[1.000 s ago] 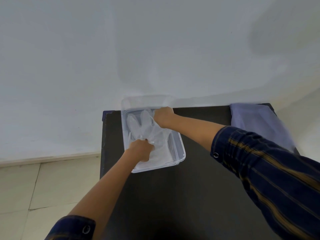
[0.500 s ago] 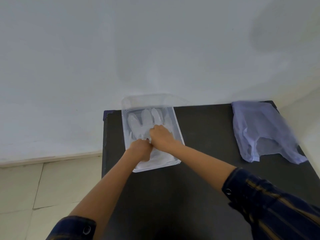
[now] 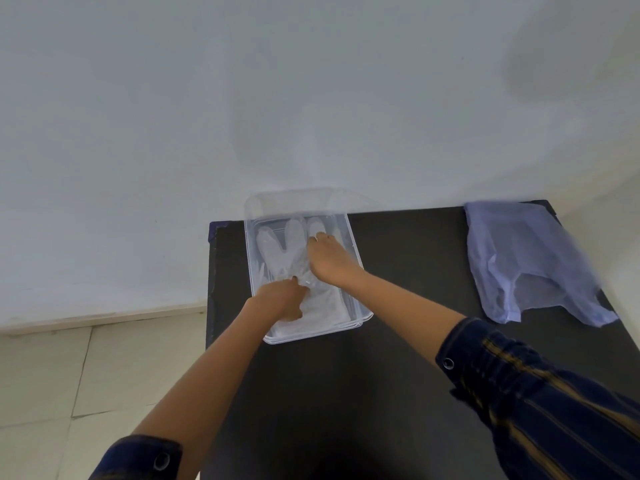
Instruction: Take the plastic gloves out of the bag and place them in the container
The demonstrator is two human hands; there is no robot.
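Observation:
The clear plastic gloves (image 3: 277, 249) lie flat inside the clear rectangular container (image 3: 250, 268) at the table's far left, their fingers pointing toward the wall. My left hand (image 3: 280, 301) rests on the cuff end of the gloves with its fingers curled into the plastic. My right hand (image 3: 329, 259) lies palm down on the right-hand glove fingers, pressing them flat and hiding part of them. The pale purple plastic bag (image 3: 526, 261) lies limp at the table's far right, away from both hands.
The black table (image 3: 398, 375) stands against a white wall (image 3: 311, 98). The container's far end juts past the table's back edge toward the wall. Tiled floor (image 3: 52, 375) shows beyond the table's left edge.
My right hand drew back from the container's far end to the middle of the gloves, then slid forward again over the glove fingers. My left hand stayed on the cuff end.

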